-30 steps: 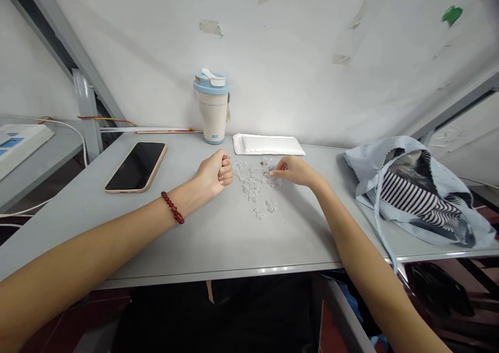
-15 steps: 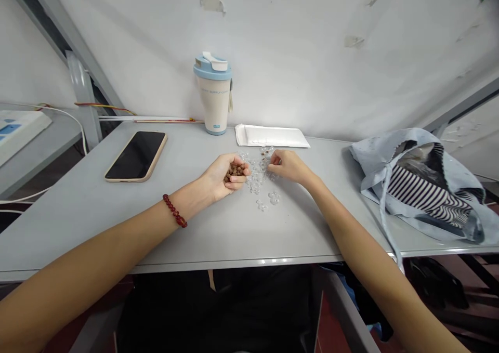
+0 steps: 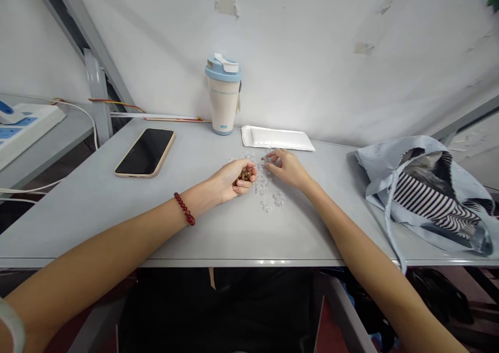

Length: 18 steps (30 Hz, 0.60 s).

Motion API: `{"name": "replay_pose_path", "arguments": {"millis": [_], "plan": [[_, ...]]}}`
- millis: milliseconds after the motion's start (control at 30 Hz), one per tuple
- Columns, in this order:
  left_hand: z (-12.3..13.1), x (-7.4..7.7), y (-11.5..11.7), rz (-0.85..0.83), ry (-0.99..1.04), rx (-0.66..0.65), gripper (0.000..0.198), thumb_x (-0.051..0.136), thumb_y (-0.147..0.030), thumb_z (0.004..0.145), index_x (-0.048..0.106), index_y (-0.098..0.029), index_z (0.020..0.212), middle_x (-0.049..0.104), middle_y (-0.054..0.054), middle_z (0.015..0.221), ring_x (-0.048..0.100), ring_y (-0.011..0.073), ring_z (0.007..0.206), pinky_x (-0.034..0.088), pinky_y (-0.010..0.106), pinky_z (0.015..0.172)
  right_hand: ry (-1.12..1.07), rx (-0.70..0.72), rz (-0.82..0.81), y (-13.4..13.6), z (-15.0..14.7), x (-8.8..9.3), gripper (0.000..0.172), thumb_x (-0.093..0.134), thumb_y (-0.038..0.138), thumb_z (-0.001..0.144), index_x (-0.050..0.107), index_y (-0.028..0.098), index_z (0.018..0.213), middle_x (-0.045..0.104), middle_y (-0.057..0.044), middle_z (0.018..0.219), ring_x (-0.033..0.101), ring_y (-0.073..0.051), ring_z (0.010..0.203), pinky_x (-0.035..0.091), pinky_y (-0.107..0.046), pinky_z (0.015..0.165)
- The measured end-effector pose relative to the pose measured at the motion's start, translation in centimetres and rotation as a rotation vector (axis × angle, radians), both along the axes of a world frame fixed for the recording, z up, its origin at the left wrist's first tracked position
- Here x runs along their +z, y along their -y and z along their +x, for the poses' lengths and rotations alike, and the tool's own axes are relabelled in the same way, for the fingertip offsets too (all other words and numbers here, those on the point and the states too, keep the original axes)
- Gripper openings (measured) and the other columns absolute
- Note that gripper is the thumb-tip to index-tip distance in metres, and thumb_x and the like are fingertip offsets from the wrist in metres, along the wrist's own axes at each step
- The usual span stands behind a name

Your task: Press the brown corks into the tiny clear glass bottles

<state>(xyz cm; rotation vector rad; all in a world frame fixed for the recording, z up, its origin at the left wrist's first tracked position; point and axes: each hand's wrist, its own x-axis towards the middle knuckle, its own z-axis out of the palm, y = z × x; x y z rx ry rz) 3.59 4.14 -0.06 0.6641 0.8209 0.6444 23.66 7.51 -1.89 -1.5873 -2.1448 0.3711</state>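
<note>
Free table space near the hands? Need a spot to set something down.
Bare: the table front strip, from the hands to the near edge; the patch between phone and left hand; the gap between right hand and cloth bag. Crowded: between the hands, where clear beads scatter toward the white pouch.

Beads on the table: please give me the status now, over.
Left hand cupped around brown beads. Right hand fingertips among clear beads, grip unclear. Phone and cup stand apart, nothing blocking.
</note>
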Motion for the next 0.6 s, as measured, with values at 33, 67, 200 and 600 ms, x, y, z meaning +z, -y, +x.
{"name": "replay_pose_path", "arguments": {"millis": [33, 67, 200, 600], "plan": [[0.0, 0.0, 0.0, 0.01, -0.004, 0.0, 0.02, 0.054, -0.018, 0.08, 0.048, -0.015, 0.061, 0.046, -0.002, 0.056, 0.029, 0.0006, 0.033, 0.017, 0.013, 0.026, 0.008, 0.018, 0.01, 0.0, -0.1, -0.1, 0.025, 0.059, 0.027, 0.082, 0.068, 0.014, 0.102, 0.063, -0.008, 0.094, 0.055, -0.017, 0.075, 0.042, -0.031, 0.072], [0.0, 0.0, 0.0, 0.017, -0.008, 0.002, 0.02, 0.055, -0.018, 0.08, 0.047, -0.015, 0.061, 0.046, -0.002, 0.057, 0.029, 0.0005, 0.033, 0.017, 0.013, 0.026, 0.013, 0.029, 0.014, -0.1, -0.1, -0.1, 0.023, 0.059, 0.026, 0.082, 0.069, 0.015, 0.1, 0.062, -0.008, 0.093, 0.054, -0.017, 0.075, 0.042, -0.031, 0.073], [0.1, 0.0, 0.1, 0.024, -0.02, 0.013, 0.021, 0.055, -0.018, 0.08, 0.047, -0.015, 0.061, 0.046, -0.002, 0.057, 0.028, 0.0004, 0.033, 0.017, 0.014, 0.026, -0.03, -0.002, 0.001, -0.3, -0.2, -0.2, 0.015, 0.055, 0.015, 0.079, 0.069, 0.015, 0.086, 0.062, -0.005, 0.089, 0.053, -0.014, 0.069, 0.042, -0.029, 0.072], [0.7, 0.4, 1.0, 0.144, -0.093, 0.053, 0.032, 0.049, -0.033, 0.093, 0.051, -0.015, 0.067, 0.048, -0.001, 0.056, 0.026, 0.0011, 0.034, 0.015, 0.014, 0.031, -0.335, 0.118, -0.109, 3.7, -3.0, 3.3, 0.014, 0.061, 0.03, 0.075, 0.064, 0.017, 0.08, 0.051, 0.005, 0.054, 0.042, -0.01, 0.051, 0.034, -0.027, 0.054]]}}
